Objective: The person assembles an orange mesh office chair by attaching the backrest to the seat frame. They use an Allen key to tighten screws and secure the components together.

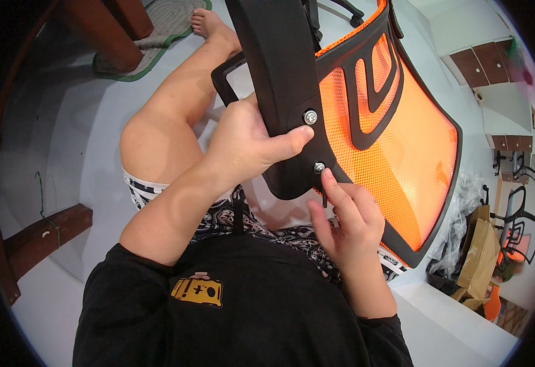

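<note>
Black chair bar [280, 67], gripped by left hand [243, 136], may shift if right hand [354, 223], fingers parted, nudges lower bolt [319, 167] unevenly.

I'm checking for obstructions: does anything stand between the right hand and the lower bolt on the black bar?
No, nothing visible: the right hand has its index fingertip beside the lower bolt, though contact is hard to judge. The left hand grips the black bar, thumb nearer the upper bolt.
</note>
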### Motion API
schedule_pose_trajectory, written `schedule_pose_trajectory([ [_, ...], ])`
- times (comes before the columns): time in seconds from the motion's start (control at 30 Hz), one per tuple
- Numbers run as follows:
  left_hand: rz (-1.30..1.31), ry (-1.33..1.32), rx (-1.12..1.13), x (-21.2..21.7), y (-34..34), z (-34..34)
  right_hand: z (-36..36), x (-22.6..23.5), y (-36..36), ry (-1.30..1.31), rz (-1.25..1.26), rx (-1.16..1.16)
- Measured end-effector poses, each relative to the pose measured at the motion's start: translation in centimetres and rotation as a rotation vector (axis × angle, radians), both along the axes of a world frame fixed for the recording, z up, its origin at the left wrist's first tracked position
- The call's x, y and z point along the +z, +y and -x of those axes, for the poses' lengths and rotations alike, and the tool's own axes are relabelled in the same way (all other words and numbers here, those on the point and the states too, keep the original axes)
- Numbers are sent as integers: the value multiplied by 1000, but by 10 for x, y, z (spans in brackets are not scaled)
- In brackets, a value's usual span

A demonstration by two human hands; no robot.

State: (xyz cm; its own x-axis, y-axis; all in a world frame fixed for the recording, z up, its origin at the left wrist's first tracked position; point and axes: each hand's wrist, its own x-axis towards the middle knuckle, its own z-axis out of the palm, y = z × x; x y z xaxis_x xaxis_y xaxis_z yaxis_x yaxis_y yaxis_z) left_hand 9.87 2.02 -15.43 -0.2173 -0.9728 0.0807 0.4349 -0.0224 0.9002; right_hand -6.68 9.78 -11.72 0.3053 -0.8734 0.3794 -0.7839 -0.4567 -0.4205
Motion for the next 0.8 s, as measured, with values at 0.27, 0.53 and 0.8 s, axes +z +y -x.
schedule_pose_trajectory([
  [0.27, 16, -34, -14, 1, -1, 0, 2, 14, 1, 245, -13, 19],
  [0.53, 26, -49, 11, 2, 0, 1, -11, 19, -21, 197, 37, -88],
  [0.8, 47, -52, 12, -2, -1, 1, -17, 12, -37, -133, -1, -99],
])
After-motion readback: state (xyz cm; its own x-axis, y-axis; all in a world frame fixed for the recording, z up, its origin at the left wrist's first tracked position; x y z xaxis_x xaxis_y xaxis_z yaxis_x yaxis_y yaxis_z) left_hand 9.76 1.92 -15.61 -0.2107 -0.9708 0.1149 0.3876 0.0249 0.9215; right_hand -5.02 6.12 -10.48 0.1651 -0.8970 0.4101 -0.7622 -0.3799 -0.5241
